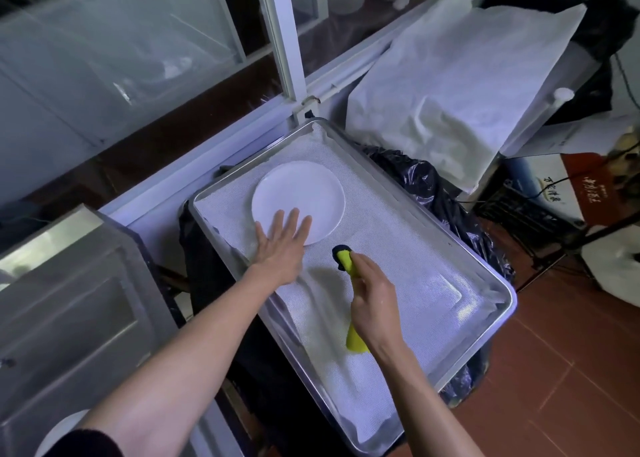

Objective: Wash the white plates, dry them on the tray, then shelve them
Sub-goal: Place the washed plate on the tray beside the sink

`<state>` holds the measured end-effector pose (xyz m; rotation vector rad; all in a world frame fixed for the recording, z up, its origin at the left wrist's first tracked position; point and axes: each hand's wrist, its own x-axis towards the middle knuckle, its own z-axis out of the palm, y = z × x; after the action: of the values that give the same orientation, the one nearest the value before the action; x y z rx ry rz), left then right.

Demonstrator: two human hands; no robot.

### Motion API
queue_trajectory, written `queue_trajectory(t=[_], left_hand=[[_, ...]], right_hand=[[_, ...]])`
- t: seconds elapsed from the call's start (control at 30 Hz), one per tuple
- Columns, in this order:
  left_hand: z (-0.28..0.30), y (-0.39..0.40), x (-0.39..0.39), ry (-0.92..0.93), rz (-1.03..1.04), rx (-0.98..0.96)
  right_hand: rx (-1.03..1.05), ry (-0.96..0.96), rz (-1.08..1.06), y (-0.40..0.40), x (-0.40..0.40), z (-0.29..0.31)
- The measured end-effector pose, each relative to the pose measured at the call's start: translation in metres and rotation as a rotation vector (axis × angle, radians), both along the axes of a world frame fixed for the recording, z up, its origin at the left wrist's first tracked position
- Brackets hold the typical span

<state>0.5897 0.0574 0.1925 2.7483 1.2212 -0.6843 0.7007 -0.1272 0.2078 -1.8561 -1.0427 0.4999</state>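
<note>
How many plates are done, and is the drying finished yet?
One white plate already lies on the lined tray, so its washing looks done. Drying is in hand: the left hand rests open on the plate's edge, and the right hand grips a yellow cloth. Shelving is still left.

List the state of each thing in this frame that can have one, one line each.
plate: lying flat on the lined tray, left fingertips on its near edge
tray: lined with white mesh cloth, one plate on it
left hand: open, fingers spread flat
right hand: closed around the yellow cloth
yellow cloth: rolled up, held above the tray
black bag: crumpled under the tray
</note>
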Motion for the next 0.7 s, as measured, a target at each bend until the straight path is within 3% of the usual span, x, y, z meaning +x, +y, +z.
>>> queue_trajectory(t=[0.37, 0.7], left_hand=[[-0.003, 0.01, 0.002, 0.011, -0.022, -0.013], [0.021, -0.03, -0.05, -0.246, 0.048, 0.1]], right_hand=[[-0.045, -0.004, 0.002, -0.005, -0.002, -0.004], [-0.076, -0.056, 0.009, -0.004, -0.018, 0.01]])
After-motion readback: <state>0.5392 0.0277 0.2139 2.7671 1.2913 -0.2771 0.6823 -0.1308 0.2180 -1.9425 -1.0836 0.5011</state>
